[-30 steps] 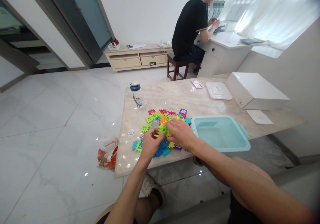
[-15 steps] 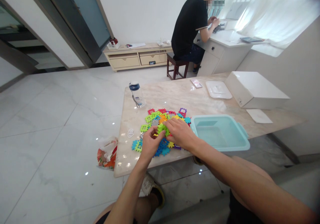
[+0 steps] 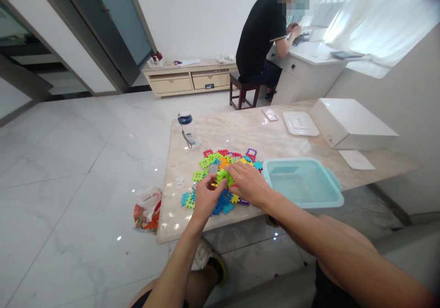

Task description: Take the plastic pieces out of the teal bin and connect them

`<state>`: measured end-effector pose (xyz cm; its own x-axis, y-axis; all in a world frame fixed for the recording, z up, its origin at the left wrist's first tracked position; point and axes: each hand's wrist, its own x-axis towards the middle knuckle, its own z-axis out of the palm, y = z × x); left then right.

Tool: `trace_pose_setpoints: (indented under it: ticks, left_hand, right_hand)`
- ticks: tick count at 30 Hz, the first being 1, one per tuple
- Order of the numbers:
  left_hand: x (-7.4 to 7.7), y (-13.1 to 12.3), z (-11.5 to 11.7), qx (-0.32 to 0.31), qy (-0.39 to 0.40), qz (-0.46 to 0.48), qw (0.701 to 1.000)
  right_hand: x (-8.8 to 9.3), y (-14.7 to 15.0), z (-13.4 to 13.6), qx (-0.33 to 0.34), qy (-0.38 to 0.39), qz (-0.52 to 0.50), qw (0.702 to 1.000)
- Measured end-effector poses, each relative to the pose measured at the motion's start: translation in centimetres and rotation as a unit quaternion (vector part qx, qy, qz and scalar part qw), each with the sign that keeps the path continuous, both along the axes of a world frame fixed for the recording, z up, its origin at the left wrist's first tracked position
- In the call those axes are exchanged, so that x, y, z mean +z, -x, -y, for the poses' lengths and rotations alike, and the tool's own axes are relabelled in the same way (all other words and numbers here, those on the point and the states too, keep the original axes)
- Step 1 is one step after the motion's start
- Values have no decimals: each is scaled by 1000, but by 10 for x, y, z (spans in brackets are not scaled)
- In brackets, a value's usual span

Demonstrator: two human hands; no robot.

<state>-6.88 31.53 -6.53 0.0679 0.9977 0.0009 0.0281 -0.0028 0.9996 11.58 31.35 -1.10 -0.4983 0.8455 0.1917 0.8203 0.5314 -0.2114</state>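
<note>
Between my two hands is a bright green interlocking plastic block (image 3: pixel 224 178) with toothed edges, held just above a colourful pile. My left hand (image 3: pixel 208 193) grips it from the left with thumb and fingers. From the right, my right hand (image 3: pixel 248 180) has its fingers bent over the block's top and side, hiding part of it. Beneath and around them spread many flat toothed puzzle blocks (image 3: pixel 225 202) in blue, green, yellow, red, orange and purple. A few white window-shaped pieces (image 3: pixel 179 183) lie left of the pile.
A pale teal plastic bin (image 3: pixel 332 179) stands right of the pile. Behind are a clear bottle (image 3: pixel 189 131) with a blue lid, a phone (image 3: pixel 270 114), a white lid (image 3: pixel 300 123) and a white box (image 3: pixel 354 122). Beyond the table, a person (image 3: pixel 259 33) sits on a stool.
Almost nothing differs. Both my hands stay around the green block, which looks very slightly turned.
</note>
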Motion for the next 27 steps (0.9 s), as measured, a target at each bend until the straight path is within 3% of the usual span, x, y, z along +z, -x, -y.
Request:
trace_pose_setpoints:
  ticks: [8,17,27]
  left_hand:
    - [-9,-1,2,70,-36,-44,996]
    - [3,-4,6,80,-61,-82,992]
    - [2,-3,6,81,-67,-59,993]
  right_hand:
    - [4,4,2,-21,2,-5,1000]
    - [1,3,3,-22,-18,-20,999]
    - [0,1,1,13,-34,-75,996]
